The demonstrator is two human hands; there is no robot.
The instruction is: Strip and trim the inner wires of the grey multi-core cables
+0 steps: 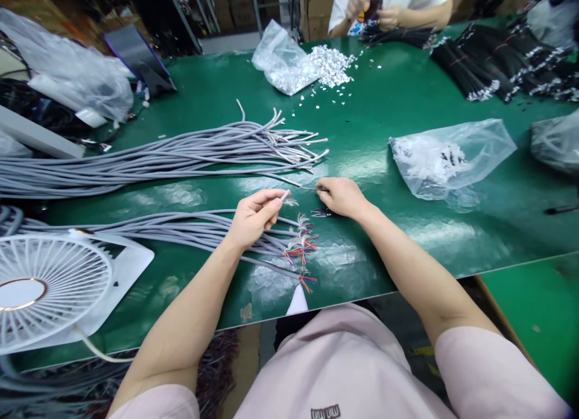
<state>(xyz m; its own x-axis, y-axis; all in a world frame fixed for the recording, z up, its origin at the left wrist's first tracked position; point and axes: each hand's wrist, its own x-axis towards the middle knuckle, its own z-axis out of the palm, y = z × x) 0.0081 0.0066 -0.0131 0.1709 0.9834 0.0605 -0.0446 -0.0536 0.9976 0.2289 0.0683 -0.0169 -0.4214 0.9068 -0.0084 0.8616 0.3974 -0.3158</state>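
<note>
Pinched in my left hand [257, 217] is a grey cable, its pale end [285, 195] poking out past the thumb and pointing right. My right hand [341, 196] is closed around a thin pointed metal tool [309, 188], whose tip points left toward that cable end without touching it. Just below the right hand, small cutters [321, 213] lie on the table with their jaws to the left. Under my left hand runs a bundle of grey cables [181, 226] with stripped ends and fanned coloured wires [301, 253]. A thicker bundle of grey cables [158, 160] with whitish ends lies farther back.
A white fan [131, 262] stands at the left front. On the green table [357, 141] are a bag with spilled small white pieces [332, 66], another clear bag [452, 157], and black cable bundles [493, 57]. Across the table a person's hands [389, 18] work.
</note>
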